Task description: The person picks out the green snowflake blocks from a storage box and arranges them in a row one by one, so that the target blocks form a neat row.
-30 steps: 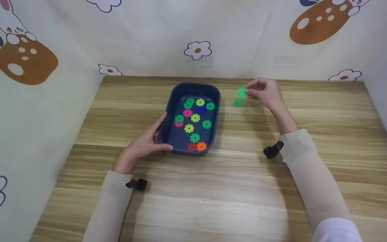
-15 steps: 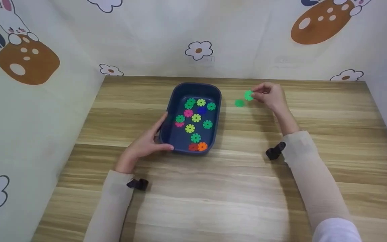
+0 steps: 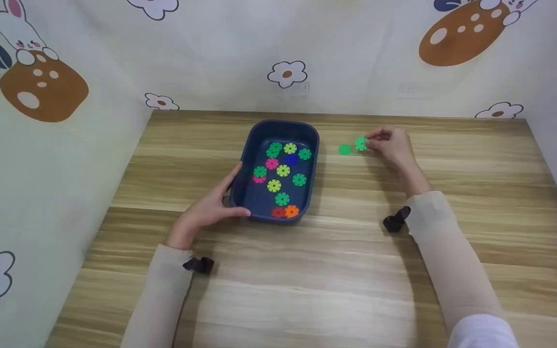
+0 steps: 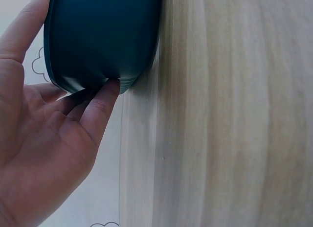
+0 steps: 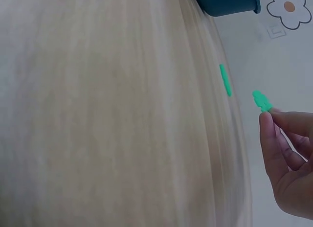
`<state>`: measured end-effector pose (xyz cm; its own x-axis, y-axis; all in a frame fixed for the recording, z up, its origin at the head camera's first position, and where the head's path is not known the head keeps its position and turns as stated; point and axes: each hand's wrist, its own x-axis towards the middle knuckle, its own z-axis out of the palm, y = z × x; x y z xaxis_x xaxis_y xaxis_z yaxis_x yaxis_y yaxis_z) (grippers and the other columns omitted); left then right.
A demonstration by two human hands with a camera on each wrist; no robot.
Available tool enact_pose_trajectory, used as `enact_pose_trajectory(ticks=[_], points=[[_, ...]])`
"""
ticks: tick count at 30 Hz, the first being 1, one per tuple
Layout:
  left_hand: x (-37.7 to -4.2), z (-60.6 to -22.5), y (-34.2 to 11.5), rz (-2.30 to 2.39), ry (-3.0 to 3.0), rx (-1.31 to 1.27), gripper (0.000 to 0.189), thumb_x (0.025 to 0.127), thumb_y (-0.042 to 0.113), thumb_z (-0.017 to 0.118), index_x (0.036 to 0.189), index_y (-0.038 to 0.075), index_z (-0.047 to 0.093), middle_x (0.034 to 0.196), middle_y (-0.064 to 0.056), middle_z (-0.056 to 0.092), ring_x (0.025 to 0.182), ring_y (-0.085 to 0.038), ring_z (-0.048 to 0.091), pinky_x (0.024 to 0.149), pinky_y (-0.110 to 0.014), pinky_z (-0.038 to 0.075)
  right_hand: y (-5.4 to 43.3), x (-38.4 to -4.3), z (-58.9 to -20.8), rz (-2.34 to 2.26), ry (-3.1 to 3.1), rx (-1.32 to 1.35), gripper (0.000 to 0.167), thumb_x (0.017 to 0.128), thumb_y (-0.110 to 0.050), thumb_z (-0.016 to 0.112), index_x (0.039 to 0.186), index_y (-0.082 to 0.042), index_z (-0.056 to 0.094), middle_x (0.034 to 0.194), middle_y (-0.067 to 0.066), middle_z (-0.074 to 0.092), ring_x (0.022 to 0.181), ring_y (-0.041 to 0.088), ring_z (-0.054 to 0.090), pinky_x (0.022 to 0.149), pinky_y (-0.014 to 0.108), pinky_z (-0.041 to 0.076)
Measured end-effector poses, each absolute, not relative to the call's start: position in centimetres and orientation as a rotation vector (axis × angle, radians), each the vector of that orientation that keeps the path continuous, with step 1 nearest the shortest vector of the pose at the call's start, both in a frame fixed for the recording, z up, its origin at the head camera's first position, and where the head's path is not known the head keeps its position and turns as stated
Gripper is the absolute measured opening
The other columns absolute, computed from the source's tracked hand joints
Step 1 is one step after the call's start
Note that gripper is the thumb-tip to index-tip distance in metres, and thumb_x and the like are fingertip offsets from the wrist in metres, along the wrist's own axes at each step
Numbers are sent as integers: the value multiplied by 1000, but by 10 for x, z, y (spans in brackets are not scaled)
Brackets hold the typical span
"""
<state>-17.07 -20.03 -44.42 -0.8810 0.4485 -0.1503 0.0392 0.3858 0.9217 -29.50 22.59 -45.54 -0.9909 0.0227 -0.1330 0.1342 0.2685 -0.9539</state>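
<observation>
Disc pinched by its edge in our right grip hangs above the tabletop near its green twin; our left grip holds the tray, we judge, to steady it.

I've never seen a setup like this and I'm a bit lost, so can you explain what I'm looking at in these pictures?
There is no machine here, only a person's two bare hands. The wide view comes from a camera worn on the head; the two close views come from small black cameras on the wrists. On the wooden table sits a dark blue tray with colourful notched discs inside, and a loose green disc lies to its right. The left hand holds the tray around its near left corner. The right hand pinches another green disc, raised off the table.
</observation>
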Motion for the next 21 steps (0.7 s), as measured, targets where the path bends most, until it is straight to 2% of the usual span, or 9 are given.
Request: enact_pose_trajectory(ticks=[3, 9, 21], points=[[-173, -452, -202, 1487, 2295, 418, 106, 80, 13, 80, 157, 26, 7, 161, -7, 4, 143, -25, 13, 113, -43, 20, 226, -295, -458, -1833, 2421, 166, 19, 85, 7, 69, 103, 11, 65, 92, 13, 67, 73, 6, 63, 73, 25, 55], [-164, -427, -195, 1447, 2303, 404, 104, 82, 10, 79, 157, 17, 7, 160, -11, 4, 144, -27, 9, 114, -45, 15, 227, -296, -461, -1837, 2353, 220, 21, 87, 6, 68, 106, 11, 63, 93, 11, 66, 73, 6, 64, 73, 24, 55], [-162, -424, -194, 1414, 2340, 402, 104, 82, 12, 79, 157, 17, 7, 160, -11, 5, 145, -28, 6, 115, -45, 11, 226, -297, -465, -1687, 2461, 174, 20, 88, 6, 65, 108, 10, 65, 98, 17, 65, 75, 6, 62, 72, 22, 55]])
